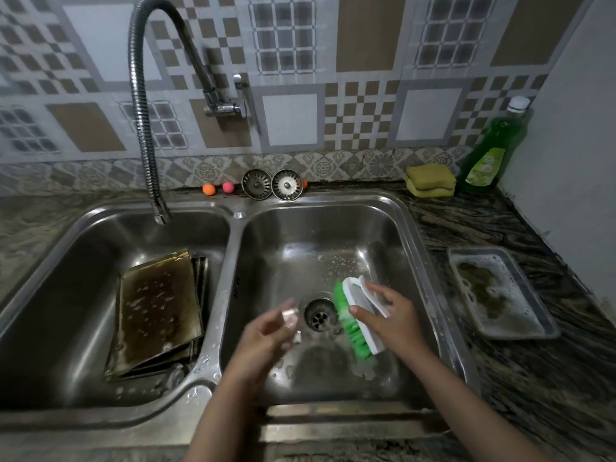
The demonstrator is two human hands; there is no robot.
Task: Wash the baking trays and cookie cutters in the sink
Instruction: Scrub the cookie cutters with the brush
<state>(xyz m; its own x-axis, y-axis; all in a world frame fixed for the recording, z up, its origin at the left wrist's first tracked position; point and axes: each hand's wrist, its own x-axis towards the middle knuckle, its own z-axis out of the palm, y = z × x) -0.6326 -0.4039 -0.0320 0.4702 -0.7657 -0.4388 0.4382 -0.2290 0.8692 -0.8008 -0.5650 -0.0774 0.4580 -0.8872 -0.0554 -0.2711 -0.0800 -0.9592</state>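
Your right fingers [361, 311] are wrapped around the white back of a green-bristled scrub brush [356, 320], held over the right sink basin [333, 235] beside the drain [320, 316]. Your left hand [266, 335] pinches a small blurred piece, likely a cookie cutter [289, 317], just left of the drain. The stained baking trays [156, 315] lie stacked in the left basin [66, 278]. A soapy tray [500, 293] sits on the tabletop [550, 378] to the right.
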